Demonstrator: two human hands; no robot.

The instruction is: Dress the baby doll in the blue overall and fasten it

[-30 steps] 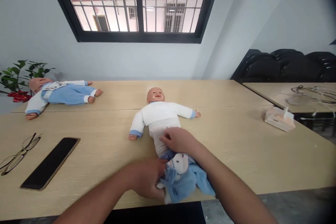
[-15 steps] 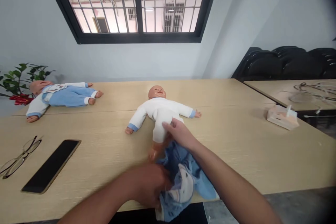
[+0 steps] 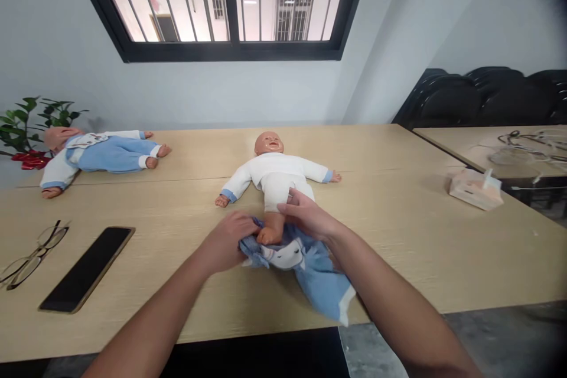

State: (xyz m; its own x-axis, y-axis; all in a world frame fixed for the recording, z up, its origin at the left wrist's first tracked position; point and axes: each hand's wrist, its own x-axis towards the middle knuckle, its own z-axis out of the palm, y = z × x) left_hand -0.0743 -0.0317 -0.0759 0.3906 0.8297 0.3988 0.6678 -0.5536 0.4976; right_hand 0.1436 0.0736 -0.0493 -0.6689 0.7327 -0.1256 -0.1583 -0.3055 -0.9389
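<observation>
A baby doll (image 3: 283, 168) in a white top with blue cuffs lies on its back in front of me, its bare foot (image 3: 270, 235) pointing my way. My left hand (image 3: 230, 241) is closed on the edge of a pair of light blue doll overalls (image 3: 319, 280), beside that foot. A white animal-face patch shows on the bunched cloth around and below the foot. My right hand (image 3: 308, 214) grips at the doll's legs, thumb and forefinger against the white cloth. The doll's other lower leg is hidden behind this hand and the overalls.
A second doll (image 3: 110, 152) in blue trousers lies at the back left by a potted plant (image 3: 22, 124). Eyeglasses (image 3: 33, 257) and a phone (image 3: 88, 269) lie at the left. A tissue box (image 3: 476, 189) stands at the right, with cables (image 3: 531, 147) on another table.
My left hand has moved up and forward, bringing the overalls' edge to the doll's foot, which now lies over the cloth. My right hand stays at the doll's legs.
</observation>
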